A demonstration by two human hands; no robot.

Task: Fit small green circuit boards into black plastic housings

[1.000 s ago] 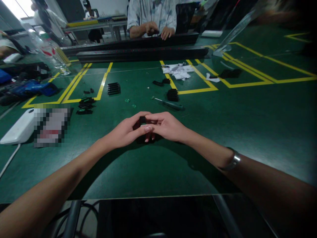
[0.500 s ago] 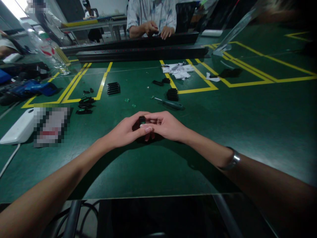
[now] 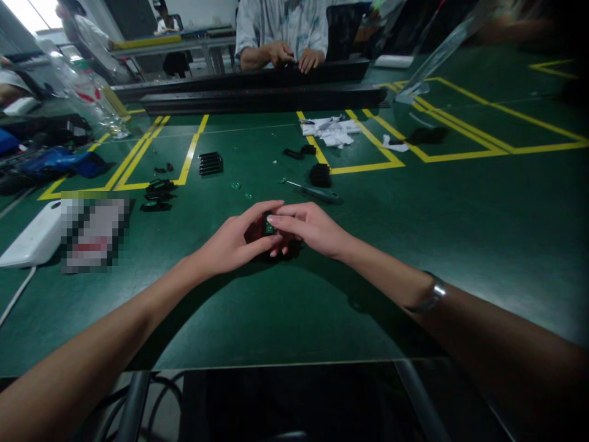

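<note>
Between my two hands is a small black housing with a green circuit board showing in it. My left hand grips the housing from the left, its thumb below and forefinger above. From the right, my right hand holds the same piece, with its thumb on the green board. My fingers hide much of the housing. Just beyond my hands lies a screwdriver with a dark green handle. Small green boards lie loose on the table nearby.
Black parts form a row, a stack and a pile on the green table. White crumpled paper lies farther back. A white power bank-like box sits left. Long black bars cross before a co-worker.
My right thumb has moved up and left onto the green board. My left forefinger has straightened and lifted, so more of the board shows.
</note>
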